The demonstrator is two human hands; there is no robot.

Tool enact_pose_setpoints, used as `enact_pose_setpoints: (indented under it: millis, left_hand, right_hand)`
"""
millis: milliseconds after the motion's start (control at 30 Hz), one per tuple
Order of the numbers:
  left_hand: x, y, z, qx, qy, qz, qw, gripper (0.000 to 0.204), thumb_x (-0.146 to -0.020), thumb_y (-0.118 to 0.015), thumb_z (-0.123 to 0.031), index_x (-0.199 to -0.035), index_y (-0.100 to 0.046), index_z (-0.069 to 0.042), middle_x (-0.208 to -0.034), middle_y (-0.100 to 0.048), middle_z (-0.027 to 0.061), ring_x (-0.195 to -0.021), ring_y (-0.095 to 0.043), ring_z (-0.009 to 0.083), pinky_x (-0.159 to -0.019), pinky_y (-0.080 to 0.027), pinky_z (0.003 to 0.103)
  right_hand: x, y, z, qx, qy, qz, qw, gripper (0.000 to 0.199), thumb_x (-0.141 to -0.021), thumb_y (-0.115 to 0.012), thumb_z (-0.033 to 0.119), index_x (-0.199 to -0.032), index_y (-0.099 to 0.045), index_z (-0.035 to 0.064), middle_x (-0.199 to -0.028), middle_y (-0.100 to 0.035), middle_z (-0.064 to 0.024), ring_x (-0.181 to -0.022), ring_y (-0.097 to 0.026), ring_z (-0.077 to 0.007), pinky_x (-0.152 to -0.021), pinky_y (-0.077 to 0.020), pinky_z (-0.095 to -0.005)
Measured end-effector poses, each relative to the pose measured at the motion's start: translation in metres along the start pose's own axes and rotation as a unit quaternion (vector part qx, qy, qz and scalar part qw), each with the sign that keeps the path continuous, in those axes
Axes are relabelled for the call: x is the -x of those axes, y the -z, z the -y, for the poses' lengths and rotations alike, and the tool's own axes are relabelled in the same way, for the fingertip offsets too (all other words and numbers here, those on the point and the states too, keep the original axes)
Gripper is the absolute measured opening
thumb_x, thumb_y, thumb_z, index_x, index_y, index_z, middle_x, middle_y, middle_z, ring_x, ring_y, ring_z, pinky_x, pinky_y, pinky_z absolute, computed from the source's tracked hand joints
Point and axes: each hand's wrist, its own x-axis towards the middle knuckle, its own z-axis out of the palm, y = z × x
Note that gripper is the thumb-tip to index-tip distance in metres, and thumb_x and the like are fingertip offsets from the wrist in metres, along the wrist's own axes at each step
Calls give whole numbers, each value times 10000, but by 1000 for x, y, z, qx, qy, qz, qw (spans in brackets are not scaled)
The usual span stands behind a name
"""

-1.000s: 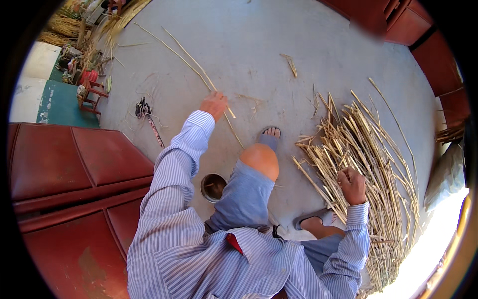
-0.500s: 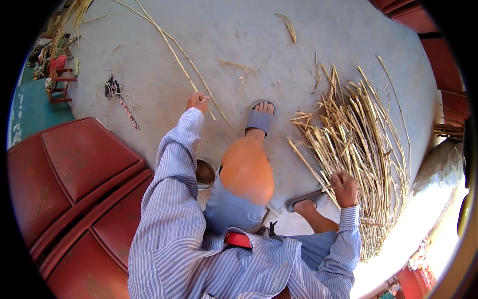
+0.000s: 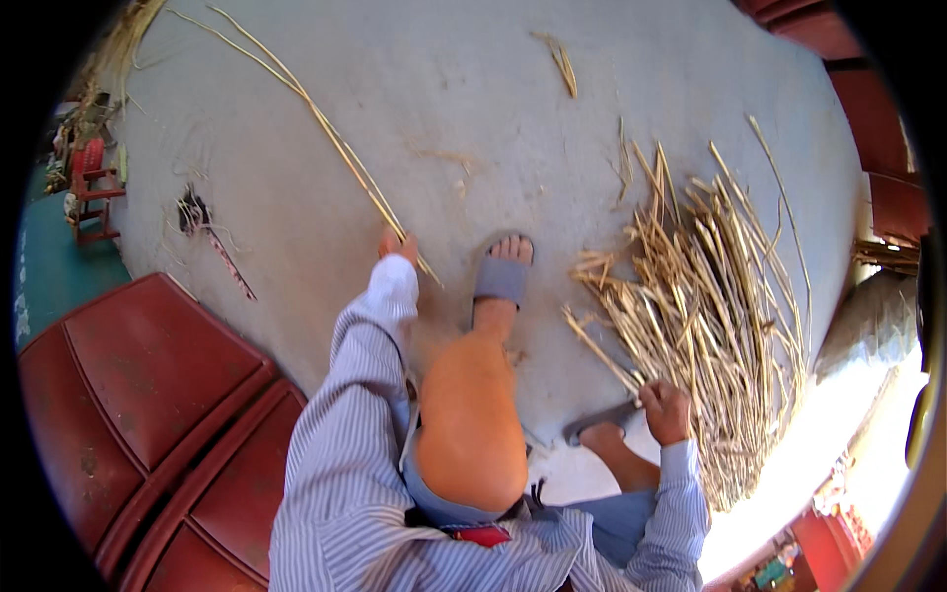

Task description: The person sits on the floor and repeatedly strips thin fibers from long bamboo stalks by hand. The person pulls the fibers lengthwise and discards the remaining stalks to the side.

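Two long, thin dry stalks [image 3: 340, 148] run from the upper left down to my left hand [image 3: 398, 243]. The fingers there are closed around them, and the cut ends stick out just past the hand. My right hand [image 3: 667, 410] is curled into a fist at the left edge of a big heap of dry stalks [image 3: 705, 296]. One stalk [image 3: 597, 345] lying aslant ends at its fingers. Whether the fist grips that stalk or something small is hidden.
Red padded seats [image 3: 158, 395] stand at my left. A dark cord with a patterned strip [image 3: 212, 232] and short stalk scraps [image 3: 560, 64] lie on the grey floor. My sandalled foot [image 3: 505, 266] is between my hands. A translucent plastic bag [image 3: 868, 326] sits beyond the heap.
The second stalk, apart from my left hand before, now runs alongside the first at that hand. My right fist has moved down and left, to the slanting stalk's end. The view has shifted.
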Motion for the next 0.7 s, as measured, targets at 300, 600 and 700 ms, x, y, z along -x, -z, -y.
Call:
enact_pose_setpoints:
  millis: [300, 600, 700]
  left_hand:
    - [-23, 122, -62, 151, -97, -81, 980, 172, -859, -549, -160, -895, -535, 7, -713, -611, 178, -696, -628, 287, -674, -500, 390]
    - [97, 165, -198, 98, -363, -66, 924, 182, -858, -552, -154, -811, -502, 15, -601, -565, 167, -565, -600, 301, -528, -474, 414]
    - [169, 180, -208, 18, -436, -48, 898, 170, -824, -562, -142, -836, -500, 15, -646, -574, 226, -609, -596, 398, -552, -469, 462]
  right_hand:
    - [10, 16, 40, -39, 106, -37, 993, 207, -843, -646, 210, -851, -673, 5, -661, -656, -99, -606, -641, -187, -581, -503, -328]
    - [51, 35, 33, -105, 125, -99, 982, 181, -841, -624, 170, -834, -671, -4, -662, -661, -80, -600, -631, -144, -576, -496, -284]
    - [62, 43, 22, -113, 137, -143, 974, 194, -835, -622, 184, -830, -667, -5, -644, -656, -82, -590, -631, -147, -575, -496, -287]
